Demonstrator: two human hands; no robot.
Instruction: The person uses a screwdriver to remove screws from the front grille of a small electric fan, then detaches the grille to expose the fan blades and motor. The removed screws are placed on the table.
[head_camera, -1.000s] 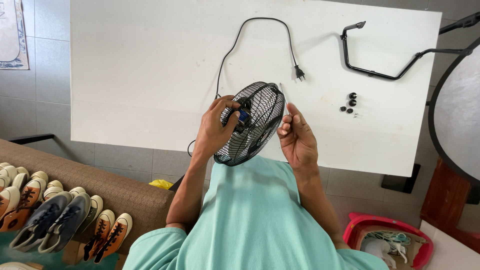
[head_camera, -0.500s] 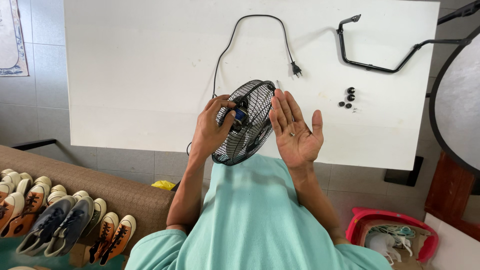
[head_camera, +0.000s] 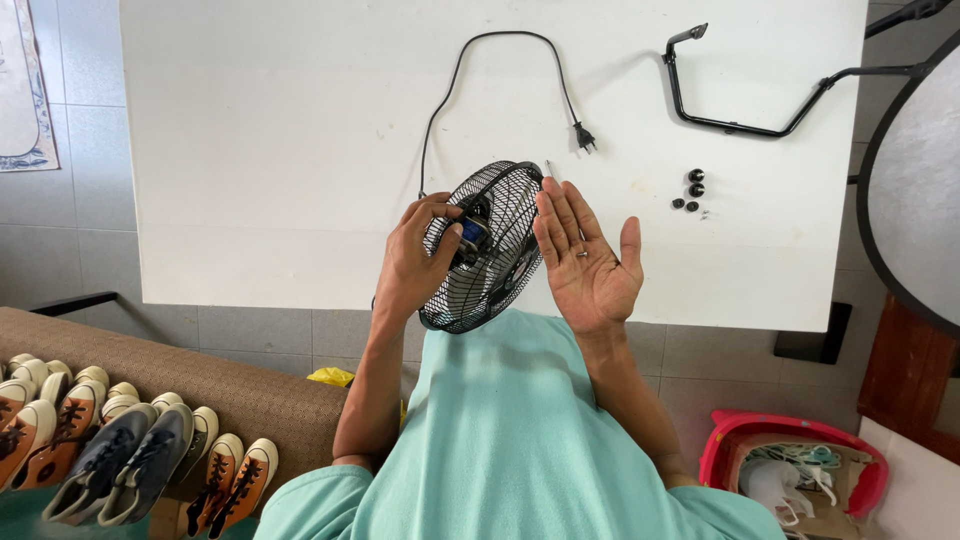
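Observation:
My left hand (head_camera: 410, 265) grips the motor housing at the back of a small black wire-cage fan (head_camera: 500, 240), holding it on edge above the near side of the white table (head_camera: 280, 150). My right hand (head_camera: 585, 265) is open, palm up and fingers together, its fingertips beside the fan's front grille; it holds nothing. A thin metal tool tip (head_camera: 548, 168) shows just past my fingertips, and I cannot tell whether it lies on the table. The fan's black power cord (head_camera: 500, 35) loops across the table and ends in a plug (head_camera: 582, 137).
A black bent metal stand bracket (head_camera: 740, 125) and several small black knobs (head_camera: 692, 190) lie at the table's right. A round grey table (head_camera: 920, 180) stands at the right, a red basket (head_camera: 790, 470) below it, and a brown bench (head_camera: 200, 370) with shoes (head_camera: 120, 450) at the left.
My right hand, curled around the thin tool a second ago, has opened flat beside the grille. My left hand keeps its grip on the fan.

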